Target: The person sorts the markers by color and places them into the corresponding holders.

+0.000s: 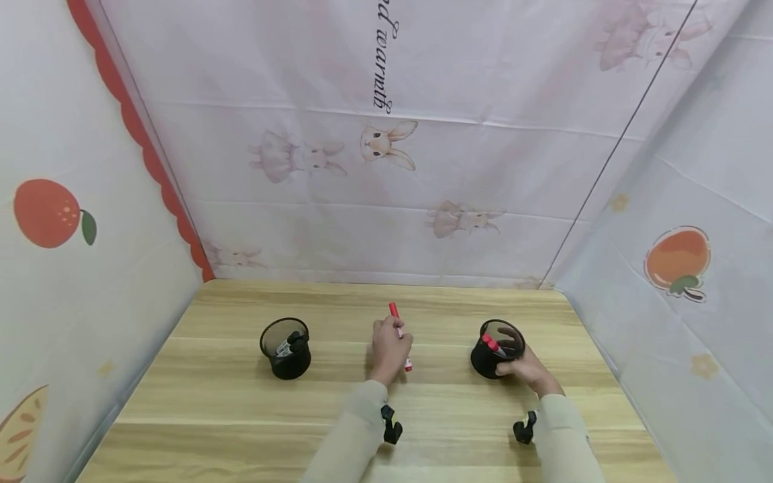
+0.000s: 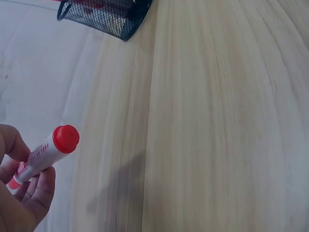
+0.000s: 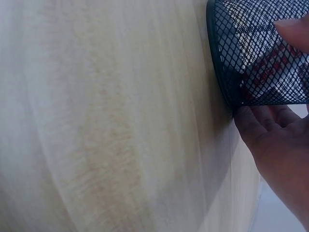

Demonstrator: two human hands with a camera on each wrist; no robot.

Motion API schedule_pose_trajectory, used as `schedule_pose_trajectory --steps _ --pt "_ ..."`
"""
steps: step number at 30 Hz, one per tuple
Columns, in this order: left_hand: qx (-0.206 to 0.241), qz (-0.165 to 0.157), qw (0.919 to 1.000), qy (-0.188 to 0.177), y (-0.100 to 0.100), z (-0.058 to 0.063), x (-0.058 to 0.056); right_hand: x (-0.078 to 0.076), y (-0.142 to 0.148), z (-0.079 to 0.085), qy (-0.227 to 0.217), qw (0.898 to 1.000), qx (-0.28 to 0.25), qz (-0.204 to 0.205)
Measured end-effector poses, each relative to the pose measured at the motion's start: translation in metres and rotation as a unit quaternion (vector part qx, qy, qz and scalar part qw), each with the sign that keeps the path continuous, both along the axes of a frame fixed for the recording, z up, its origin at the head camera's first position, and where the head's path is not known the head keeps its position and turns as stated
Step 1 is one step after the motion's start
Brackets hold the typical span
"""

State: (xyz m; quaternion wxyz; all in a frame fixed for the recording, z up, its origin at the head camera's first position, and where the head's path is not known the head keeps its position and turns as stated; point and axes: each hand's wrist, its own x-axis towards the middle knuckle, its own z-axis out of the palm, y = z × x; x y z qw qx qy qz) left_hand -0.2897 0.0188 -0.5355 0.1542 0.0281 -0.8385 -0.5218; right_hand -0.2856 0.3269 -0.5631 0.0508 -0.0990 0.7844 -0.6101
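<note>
Pinched between the thumb and fingers of my left hand is a marker with a white body, a red cap and a red end. In the head view it is held over the middle of the wooden table, its cap pointing away from me. My right hand grips a black mesh pen cup from its right side, thumb at the front and fingers round the far side. Red-capped markers lean inside this cup, their lower parts showing through the mesh in the right wrist view.
A second black mesh pen cup stands at the left of the wooden table, with black-capped markers inside. Printed cloth walls close off the table's back and both sides.
</note>
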Motion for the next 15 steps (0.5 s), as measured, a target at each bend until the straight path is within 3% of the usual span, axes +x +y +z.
schedule_pose_trajectory --steps 5,11,15 --pt "0.02 0.004 0.9998 0.0 0.007 0.0 0.001 0.002 0.001 -0.001 0.001 1.0 -0.001 0.001" --pt "0.095 -0.019 0.9951 0.017 0.012 0.004 -0.001 0.0 0.001 -0.002 0.002 1.0 -0.007 0.002" --pt "0.117 -0.029 0.9923 0.029 0.014 0.006 -0.003 0.0 0.0 0.0 -0.003 1.0 -0.012 0.001"
